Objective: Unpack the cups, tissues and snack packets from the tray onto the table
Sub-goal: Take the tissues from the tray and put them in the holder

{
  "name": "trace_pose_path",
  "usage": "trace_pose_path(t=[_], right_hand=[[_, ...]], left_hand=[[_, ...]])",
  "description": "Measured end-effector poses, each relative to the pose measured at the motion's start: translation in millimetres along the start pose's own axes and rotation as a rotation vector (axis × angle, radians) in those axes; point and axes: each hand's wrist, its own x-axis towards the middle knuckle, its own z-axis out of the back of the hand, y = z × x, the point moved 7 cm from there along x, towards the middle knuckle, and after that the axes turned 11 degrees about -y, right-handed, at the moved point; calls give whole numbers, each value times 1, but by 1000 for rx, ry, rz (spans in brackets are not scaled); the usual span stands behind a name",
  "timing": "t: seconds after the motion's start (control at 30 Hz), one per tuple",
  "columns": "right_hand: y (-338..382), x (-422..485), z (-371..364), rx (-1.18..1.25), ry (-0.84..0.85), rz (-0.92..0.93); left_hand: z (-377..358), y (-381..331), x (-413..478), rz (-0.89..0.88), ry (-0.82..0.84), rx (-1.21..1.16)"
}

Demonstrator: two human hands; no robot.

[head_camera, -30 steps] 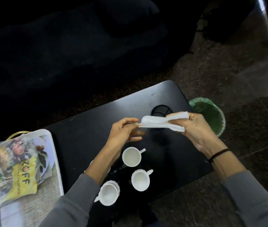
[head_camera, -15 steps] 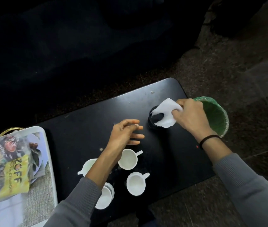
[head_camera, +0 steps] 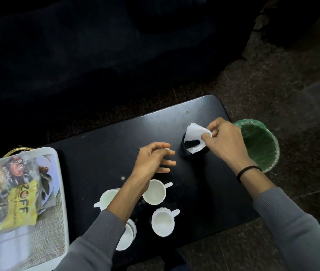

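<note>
Pretty sure this is a living room in someone's home. There's a low black coffee table (head_camera: 100,153) parked right in front of a big dark sofa (head_camera: 96,55), so a classic lounge setup. The floor (head_camera: 272,85) is speckled brown stone. A small bin (head_camera: 258,145) with a green liner stands just beside the table's right end. The rest is all tea-time stuff: little white cups (head_camera: 154,192) on the table, a black holder (head_camera: 192,151) with a tissue (head_camera: 195,132) partly tucked in, and a white tray (head_camera: 62,192) by the left end carrying snack packets (head_camera: 12,202). Dim, cosy lighting too.
</note>
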Motion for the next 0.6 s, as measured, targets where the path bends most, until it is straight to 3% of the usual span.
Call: trace_pose_path(t=[0.43,0.6], right_hand=[[53,-47,6,4,-62,128],[93,-83,-32,86,124,150]], left_hand=[[24,-5,-12,-30,-14,-17],[69,2,-19,-67,-100,-78]])
